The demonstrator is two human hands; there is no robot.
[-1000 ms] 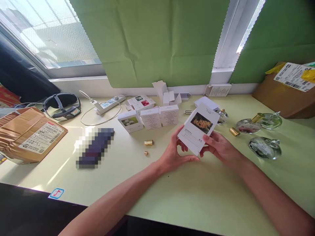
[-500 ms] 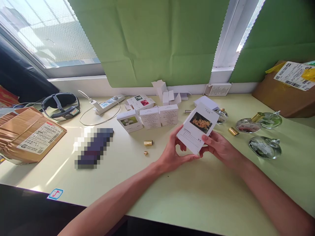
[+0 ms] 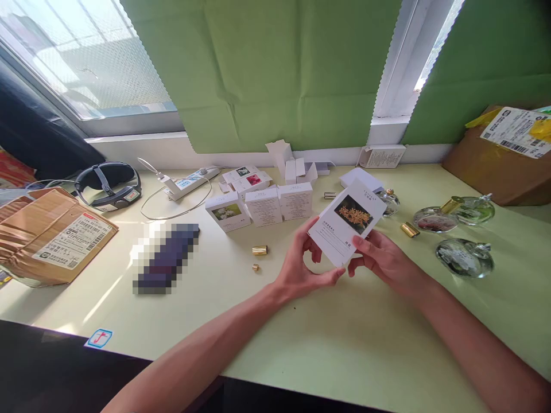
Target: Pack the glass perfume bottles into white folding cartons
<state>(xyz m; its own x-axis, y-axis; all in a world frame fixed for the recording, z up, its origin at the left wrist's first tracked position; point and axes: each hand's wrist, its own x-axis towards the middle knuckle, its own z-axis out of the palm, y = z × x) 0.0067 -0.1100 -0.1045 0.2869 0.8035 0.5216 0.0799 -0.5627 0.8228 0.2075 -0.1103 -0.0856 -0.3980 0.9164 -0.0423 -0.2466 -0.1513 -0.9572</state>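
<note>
A white perfume box (image 3: 341, 232) with a picture of orange blossoms is held tilted above the table, its printed face toward me. My left hand (image 3: 303, 261) grips its left side and lower edge, thumb along the bottom. On the lower right, my right hand (image 3: 383, 255) pinches it with the thumb on the front; some fingers are hidden behind it. Left of my hands lie a gold cap (image 3: 260, 250) and a smaller gold piece (image 3: 255, 267). To the right, round glass perfume bottles, one of them (image 3: 464, 258) nearest, rest near another gold cap (image 3: 409, 230).
White boxes (image 3: 263, 207) stand in a row behind, with opened cartons (image 3: 280, 158) at the wall. A power strip (image 3: 191, 182), a headset (image 3: 109, 186) and a blurred dark object (image 3: 167, 258) are on the left. Cardboard boxes sit at left (image 3: 92, 229) and right (image 3: 477, 166).
The perfume box has turned slightly in my hands and my left thumb has shifted a little along its bottom edge. The rest of the table looks the same.
</note>
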